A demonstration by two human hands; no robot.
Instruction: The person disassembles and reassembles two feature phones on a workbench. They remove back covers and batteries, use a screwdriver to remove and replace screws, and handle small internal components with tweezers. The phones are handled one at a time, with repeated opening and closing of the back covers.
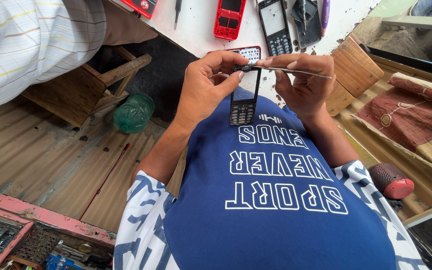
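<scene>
the person's blue shirt with white printed letters [276, 200] fills the near part of the view, with patterned blue-and-white sleeves at either side. just above it, both hands are raised close together. the left hand [203, 87] is clamped on the top of a black phone front frame with an open keypad grid [243, 102], thumb and forefinger pinching its upper edge so it hangs upright in front of the chest. the right hand [303, 82] is closed around thin metal tweezers [301, 71], whose tip meets the top edge of the frame right beside the left fingertips.

to the left, lower down, a green plastic bottle [133, 112] lies on a corrugated metal sheet next to a small wooden stool [86, 87]. to the right sits a round red and black speaker [391, 181] near a brown patterned cushion [411, 117].

beyond the hands, a white worktop [196, 30] carries a red phone back housing [229, 19], a black phone front with a screen and keypad [275, 26], a dark phone part with a tool on it [306, 22] and a purple pen-like tool [325, 15]. a small phone keypad piece with a red rim [250, 52] lies just behind the left fingers.
</scene>
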